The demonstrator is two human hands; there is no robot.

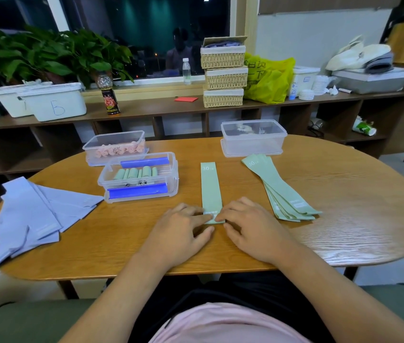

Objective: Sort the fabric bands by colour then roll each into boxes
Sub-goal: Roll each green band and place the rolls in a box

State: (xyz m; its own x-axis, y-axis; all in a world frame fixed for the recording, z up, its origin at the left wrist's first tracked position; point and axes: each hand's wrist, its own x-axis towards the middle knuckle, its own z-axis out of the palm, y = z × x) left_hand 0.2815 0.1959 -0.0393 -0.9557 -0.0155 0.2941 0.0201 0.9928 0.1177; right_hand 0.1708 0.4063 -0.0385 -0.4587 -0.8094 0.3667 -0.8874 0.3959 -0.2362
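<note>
One green band (210, 186) is laid flat on the bench (319, 219), close to the middle of the near edge. It runs straight away from the person, and "30" is printed at its far end. Its near end is pinched by both hands. The left hand (183, 233) is put on the left side of that end and the right hand (250, 229) on the right side. The fingertips (217, 217) are pressed down on the band's near end, which looks a little folded up. The other fingers are spread on the wood.

A pile of more green bands (282, 191) is fanned out just to the right, apart from the single band. A pile of purple bands (32, 211) is spread at the left edge of the bench, and some of them hang over that edge.

A clear box with blue clips (139, 179) is set left of the middle, and green rolls (135, 173) are lined up inside it. Behind it, at the far left edge, a second clear box (115, 147) is seen with pink rolls (119, 150) in it. A third clear box (253, 137) is placed at the far edge on the right, with its lid shut. What is inside it cannot be told
</note>
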